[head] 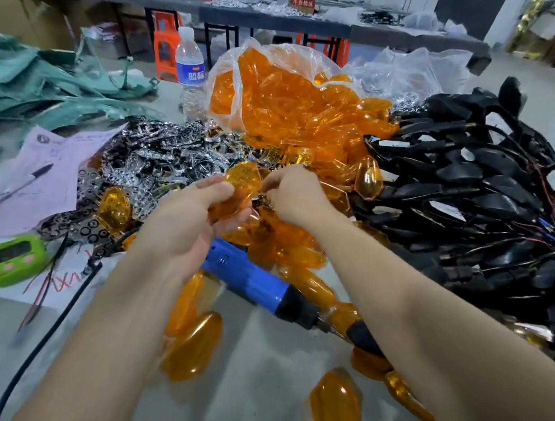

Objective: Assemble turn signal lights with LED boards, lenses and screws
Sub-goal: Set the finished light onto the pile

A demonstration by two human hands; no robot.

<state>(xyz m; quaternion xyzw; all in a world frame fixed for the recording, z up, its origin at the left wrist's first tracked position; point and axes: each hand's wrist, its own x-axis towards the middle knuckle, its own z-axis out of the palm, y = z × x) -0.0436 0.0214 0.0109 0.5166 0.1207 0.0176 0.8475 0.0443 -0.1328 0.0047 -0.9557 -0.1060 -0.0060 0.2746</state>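
My left hand [195,216] grips an orange lens [242,178]; my right hand [296,195] curls at its right edge, whether pinching I cannot tell.

An amber lens [241,182], translucent and pointed-oval, is tilted in the grip of the left hand [187,226]; at 12 o'clock a clear bag [243,83] spills more lenses; chrome reflector pieces [159,159] heap at 10 o'clock; black wired housings [472,193] pile at 3 o'clock; loose lenses [193,347] lie at 6 o'clock.
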